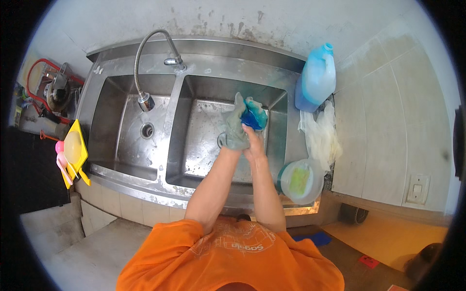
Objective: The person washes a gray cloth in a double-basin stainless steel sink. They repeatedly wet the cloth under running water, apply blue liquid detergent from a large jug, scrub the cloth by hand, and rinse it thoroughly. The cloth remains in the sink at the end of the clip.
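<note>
Over the right basin of the steel double sink [171, 120], my left hand [233, 140] is largely covered by a wet, pale grey-green cloth or bag [235, 122]. Deep blue liquid [253, 118] lies in a fold of this wet material. My right hand [254, 140] grips the material from its right side, thumb up near the blue liquid. The fingers of both hands are mostly hidden. At the right edge of the sink stands a translucent jug of blue liquid [316, 78]. A round plastic tub [304, 182] with a green sponge [300, 181] sits at the front right corner.
A flexible-neck faucet [138, 62] arches over the left basin. White plastic bags [322, 134] lie between jug and tub. At the left, a yellow tray or board [83, 145] holds a pale bowl [72, 143] and pink utensils [62, 160]. A tiled wall [382, 127] bounds the right side.
</note>
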Motion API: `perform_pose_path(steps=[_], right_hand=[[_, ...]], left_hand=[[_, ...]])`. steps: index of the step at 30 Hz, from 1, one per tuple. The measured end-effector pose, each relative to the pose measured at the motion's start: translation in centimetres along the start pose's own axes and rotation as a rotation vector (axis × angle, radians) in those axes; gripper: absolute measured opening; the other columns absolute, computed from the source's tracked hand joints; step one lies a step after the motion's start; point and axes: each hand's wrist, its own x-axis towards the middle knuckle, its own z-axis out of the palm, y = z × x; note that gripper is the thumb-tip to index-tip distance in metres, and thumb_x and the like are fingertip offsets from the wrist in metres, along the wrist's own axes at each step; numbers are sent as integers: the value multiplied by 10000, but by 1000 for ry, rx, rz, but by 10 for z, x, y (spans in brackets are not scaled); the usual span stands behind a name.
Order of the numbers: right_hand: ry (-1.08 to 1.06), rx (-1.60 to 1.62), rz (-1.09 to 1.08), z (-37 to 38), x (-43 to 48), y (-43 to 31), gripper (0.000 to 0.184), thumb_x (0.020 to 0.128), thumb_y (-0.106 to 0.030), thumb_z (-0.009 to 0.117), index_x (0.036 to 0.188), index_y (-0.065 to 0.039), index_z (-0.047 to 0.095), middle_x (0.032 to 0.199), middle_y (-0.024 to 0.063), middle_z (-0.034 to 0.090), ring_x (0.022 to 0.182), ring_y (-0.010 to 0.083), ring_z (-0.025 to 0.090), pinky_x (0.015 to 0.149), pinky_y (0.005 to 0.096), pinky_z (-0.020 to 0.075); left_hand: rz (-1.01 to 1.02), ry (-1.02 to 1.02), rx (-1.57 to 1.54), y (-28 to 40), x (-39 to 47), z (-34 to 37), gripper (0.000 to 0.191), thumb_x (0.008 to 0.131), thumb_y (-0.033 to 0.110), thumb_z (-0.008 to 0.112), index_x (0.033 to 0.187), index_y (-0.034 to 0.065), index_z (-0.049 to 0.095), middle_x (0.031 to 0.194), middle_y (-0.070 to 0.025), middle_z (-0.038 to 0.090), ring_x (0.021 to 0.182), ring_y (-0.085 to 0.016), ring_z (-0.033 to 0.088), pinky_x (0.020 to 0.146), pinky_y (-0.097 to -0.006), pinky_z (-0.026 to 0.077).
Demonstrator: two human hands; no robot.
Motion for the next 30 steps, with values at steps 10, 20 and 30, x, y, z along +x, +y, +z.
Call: perform_pose_path(steps=[10, 20, 30], right_hand=[[621, -771, -434, 16, 48, -25, 346, 930, -290, 622, 1119, -1, 633, 1094, 139, 671, 1013, 268, 623, 872, 370, 463], [20, -678, -335, 41, 1, -16, 407, 946, -210, 592, 1295, -9, 529, 1204, 114, 615, 1094, 208, 568, 935, 346, 440], [454, -296, -146, 18, 63, -23, 305, 924, -218, 615, 1167, -34, 592, 1081, 83, 648, 958, 251, 625, 821, 376, 498]], left_hand=[[82, 143, 396, 8, 2, 8, 395, 1045, 386, 397, 1184, 43, 534, 997, -50, 624, 887, -163, 588, 834, -305, 495], [571, 466, 1271, -12, 21, -46, 365, 974, 344, 488, 1142, 31, 573, 1038, -116, 632, 918, -304, 603, 831, -382, 483], [-51, 7, 822, 14, -39, -31, 493, 938, 260, 564, 1384, 85, 448, 1435, -138, 422, 1286, -292, 438, 1002, -403, 409]])
